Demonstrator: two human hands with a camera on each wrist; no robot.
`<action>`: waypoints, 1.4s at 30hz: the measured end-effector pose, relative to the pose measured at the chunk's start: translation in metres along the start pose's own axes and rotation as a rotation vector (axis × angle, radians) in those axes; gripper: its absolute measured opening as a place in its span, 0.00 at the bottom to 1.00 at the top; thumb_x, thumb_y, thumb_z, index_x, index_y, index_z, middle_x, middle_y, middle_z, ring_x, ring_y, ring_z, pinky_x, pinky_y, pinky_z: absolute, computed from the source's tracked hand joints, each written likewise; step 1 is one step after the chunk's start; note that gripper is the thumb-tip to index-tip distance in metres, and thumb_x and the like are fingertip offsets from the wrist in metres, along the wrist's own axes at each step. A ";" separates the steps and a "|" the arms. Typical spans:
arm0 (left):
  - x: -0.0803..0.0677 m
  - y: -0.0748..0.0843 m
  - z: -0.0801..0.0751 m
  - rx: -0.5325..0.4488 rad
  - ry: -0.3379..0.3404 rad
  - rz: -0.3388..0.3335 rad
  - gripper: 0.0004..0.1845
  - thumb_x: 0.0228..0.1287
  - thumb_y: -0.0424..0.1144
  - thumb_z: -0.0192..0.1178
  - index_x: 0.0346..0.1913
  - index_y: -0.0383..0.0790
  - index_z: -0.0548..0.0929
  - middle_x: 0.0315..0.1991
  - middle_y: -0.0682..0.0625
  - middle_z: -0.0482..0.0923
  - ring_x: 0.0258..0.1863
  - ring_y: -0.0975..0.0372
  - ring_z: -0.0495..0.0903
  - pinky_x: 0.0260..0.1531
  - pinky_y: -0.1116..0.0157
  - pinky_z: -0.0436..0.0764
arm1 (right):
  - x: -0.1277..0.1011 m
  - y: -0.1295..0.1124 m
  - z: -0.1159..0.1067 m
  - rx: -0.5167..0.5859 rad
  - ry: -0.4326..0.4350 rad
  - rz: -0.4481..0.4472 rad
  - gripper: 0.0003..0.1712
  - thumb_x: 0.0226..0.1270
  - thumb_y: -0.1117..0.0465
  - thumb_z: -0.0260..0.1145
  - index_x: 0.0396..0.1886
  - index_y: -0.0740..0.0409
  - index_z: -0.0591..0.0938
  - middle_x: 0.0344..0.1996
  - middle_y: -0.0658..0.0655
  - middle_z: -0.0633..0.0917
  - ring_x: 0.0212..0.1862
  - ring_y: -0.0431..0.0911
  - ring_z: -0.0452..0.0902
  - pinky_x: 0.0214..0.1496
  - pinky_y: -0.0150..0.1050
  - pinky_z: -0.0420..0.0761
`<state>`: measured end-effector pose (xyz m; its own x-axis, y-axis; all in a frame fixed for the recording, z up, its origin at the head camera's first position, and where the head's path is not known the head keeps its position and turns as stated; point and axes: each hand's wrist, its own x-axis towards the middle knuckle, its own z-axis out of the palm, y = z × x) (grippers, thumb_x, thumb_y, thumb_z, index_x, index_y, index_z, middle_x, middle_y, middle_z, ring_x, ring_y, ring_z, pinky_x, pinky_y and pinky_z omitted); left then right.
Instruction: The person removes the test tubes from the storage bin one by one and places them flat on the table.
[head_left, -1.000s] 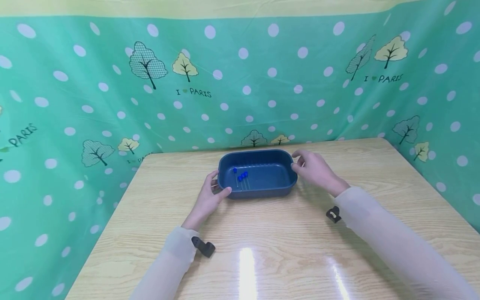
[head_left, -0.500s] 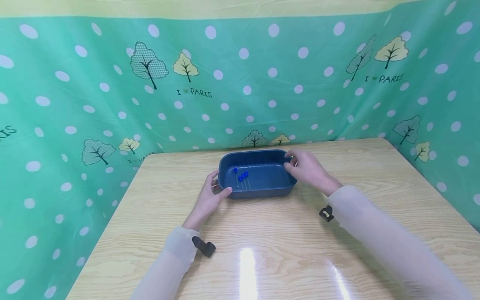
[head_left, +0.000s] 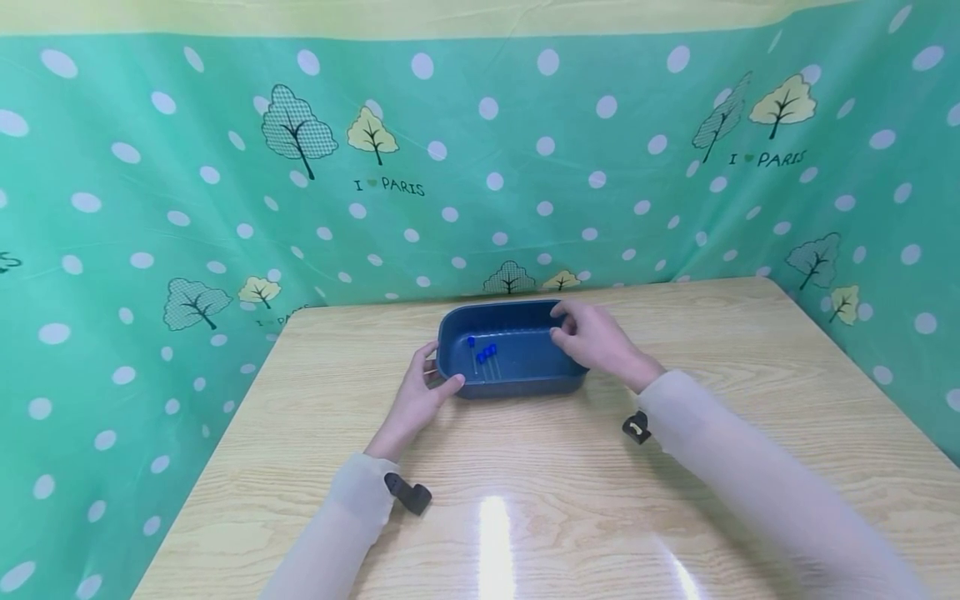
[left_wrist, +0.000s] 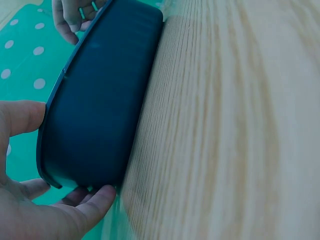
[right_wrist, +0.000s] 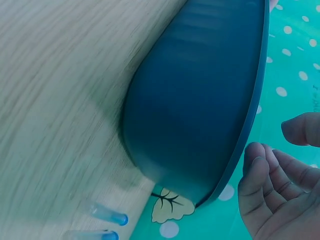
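My view: a pale wooden table [head_left: 750, 400], a dark blue tub [head_left: 517, 379] sitting on it at the far middle, glare patches on the near edge.

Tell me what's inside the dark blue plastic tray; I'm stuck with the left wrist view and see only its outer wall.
Observer: A few small blue-capped tubes lie on the floor of the dark blue plastic tray, near its left end.
Operator: Where exactly is the right hand?
Observer: The right hand is above the tray's right end, fingers loosely bent over the inside, holding nothing.
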<state>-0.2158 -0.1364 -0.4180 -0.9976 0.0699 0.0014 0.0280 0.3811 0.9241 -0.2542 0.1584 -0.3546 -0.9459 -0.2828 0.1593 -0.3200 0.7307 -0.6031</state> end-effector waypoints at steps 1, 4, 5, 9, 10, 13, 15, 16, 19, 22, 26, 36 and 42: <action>0.000 0.001 0.000 0.003 0.002 -0.003 0.42 0.61 0.45 0.65 0.73 0.48 0.54 0.64 0.37 0.63 0.63 0.45 0.66 0.60 0.47 0.69 | 0.000 -0.001 0.001 0.003 -0.003 -0.001 0.19 0.67 0.58 0.61 0.55 0.60 0.76 0.26 0.53 0.79 0.24 0.45 0.72 0.29 0.40 0.74; -0.001 0.001 0.001 0.011 0.006 -0.009 0.41 0.61 0.45 0.65 0.73 0.49 0.55 0.63 0.39 0.64 0.63 0.46 0.67 0.59 0.48 0.69 | 0.001 -0.004 0.004 0.009 -0.003 -0.003 0.19 0.66 0.58 0.61 0.54 0.60 0.76 0.26 0.53 0.79 0.24 0.45 0.73 0.29 0.41 0.75; -0.001 0.002 0.001 0.013 0.007 -0.010 0.41 0.61 0.46 0.65 0.73 0.49 0.55 0.63 0.39 0.64 0.63 0.46 0.67 0.59 0.48 0.69 | 0.001 -0.005 0.004 0.014 -0.004 -0.003 0.19 0.66 0.58 0.62 0.54 0.60 0.76 0.26 0.53 0.79 0.24 0.45 0.73 0.28 0.41 0.75; -0.001 0.002 0.001 0.012 0.009 -0.011 0.41 0.60 0.46 0.65 0.73 0.49 0.55 0.63 0.39 0.64 0.63 0.46 0.67 0.59 0.48 0.69 | 0.002 -0.008 0.008 0.019 -0.003 -0.005 0.19 0.66 0.59 0.61 0.54 0.60 0.76 0.27 0.53 0.79 0.23 0.45 0.72 0.28 0.40 0.75; -0.001 0.002 0.001 0.012 0.008 -0.007 0.42 0.60 0.46 0.65 0.73 0.49 0.55 0.63 0.39 0.64 0.63 0.45 0.66 0.59 0.48 0.69 | 0.002 -0.008 0.010 0.020 -0.006 -0.005 0.19 0.66 0.59 0.61 0.54 0.60 0.76 0.27 0.52 0.79 0.23 0.45 0.72 0.28 0.40 0.75; -0.001 0.002 0.001 0.011 0.008 -0.007 0.42 0.60 0.46 0.65 0.73 0.49 0.54 0.63 0.39 0.64 0.63 0.45 0.66 0.59 0.48 0.69 | 0.002 -0.010 0.013 0.020 -0.008 -0.008 0.18 0.66 0.58 0.61 0.54 0.59 0.76 0.27 0.52 0.79 0.23 0.44 0.72 0.27 0.40 0.74; 0.000 0.001 0.001 0.013 0.010 -0.013 0.42 0.60 0.46 0.65 0.73 0.49 0.55 0.63 0.40 0.64 0.63 0.46 0.67 0.60 0.48 0.69 | 0.002 -0.012 0.014 0.017 -0.010 -0.012 0.18 0.66 0.58 0.61 0.54 0.58 0.76 0.28 0.52 0.79 0.23 0.44 0.72 0.28 0.40 0.74; 0.000 0.001 0.001 0.014 0.009 -0.013 0.41 0.60 0.46 0.65 0.73 0.49 0.55 0.63 0.40 0.64 0.63 0.46 0.67 0.60 0.48 0.69 | 0.002 -0.012 0.015 0.016 -0.010 -0.012 0.18 0.66 0.57 0.61 0.54 0.57 0.76 0.28 0.52 0.79 0.23 0.44 0.72 0.27 0.40 0.74; 0.000 0.001 0.001 0.012 0.008 -0.016 0.41 0.61 0.46 0.65 0.73 0.50 0.55 0.63 0.40 0.64 0.63 0.47 0.67 0.60 0.48 0.69 | 0.002 -0.014 0.018 0.011 -0.014 -0.012 0.18 0.67 0.57 0.61 0.54 0.56 0.76 0.28 0.51 0.79 0.22 0.44 0.72 0.26 0.40 0.74; 0.000 0.002 0.000 0.006 0.007 -0.017 0.41 0.61 0.46 0.65 0.73 0.50 0.55 0.63 0.41 0.64 0.63 0.47 0.67 0.60 0.48 0.69 | 0.004 -0.014 0.020 0.011 -0.022 -0.014 0.18 0.67 0.57 0.61 0.54 0.56 0.76 0.28 0.51 0.79 0.22 0.44 0.72 0.26 0.40 0.74; 0.000 0.002 0.000 0.005 0.007 -0.016 0.41 0.61 0.46 0.65 0.72 0.49 0.55 0.63 0.41 0.64 0.63 0.47 0.67 0.60 0.48 0.69 | 0.006 -0.015 0.023 0.010 -0.031 -0.019 0.17 0.67 0.57 0.61 0.54 0.56 0.76 0.28 0.51 0.79 0.24 0.44 0.73 0.27 0.39 0.74; 0.000 0.001 0.000 0.015 0.008 -0.017 0.41 0.60 0.46 0.65 0.72 0.50 0.55 0.64 0.40 0.64 0.63 0.47 0.67 0.60 0.48 0.69 | 0.009 -0.019 0.031 -0.004 -0.054 -0.026 0.18 0.67 0.57 0.61 0.55 0.56 0.76 0.29 0.50 0.79 0.25 0.43 0.74 0.27 0.39 0.75; 0.000 0.001 0.000 0.010 0.007 -0.023 0.41 0.61 0.46 0.65 0.73 0.50 0.55 0.64 0.41 0.64 0.63 0.47 0.66 0.59 0.48 0.69 | 0.011 -0.022 0.036 -0.010 -0.056 -0.039 0.19 0.66 0.58 0.62 0.55 0.59 0.76 0.28 0.50 0.79 0.25 0.43 0.74 0.28 0.38 0.74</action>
<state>-0.2154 -0.1363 -0.4170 -0.9984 0.0544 -0.0173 0.0054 0.3920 0.9199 -0.2553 0.1170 -0.3675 -0.9280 -0.3460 0.1382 -0.3578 0.7242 -0.5896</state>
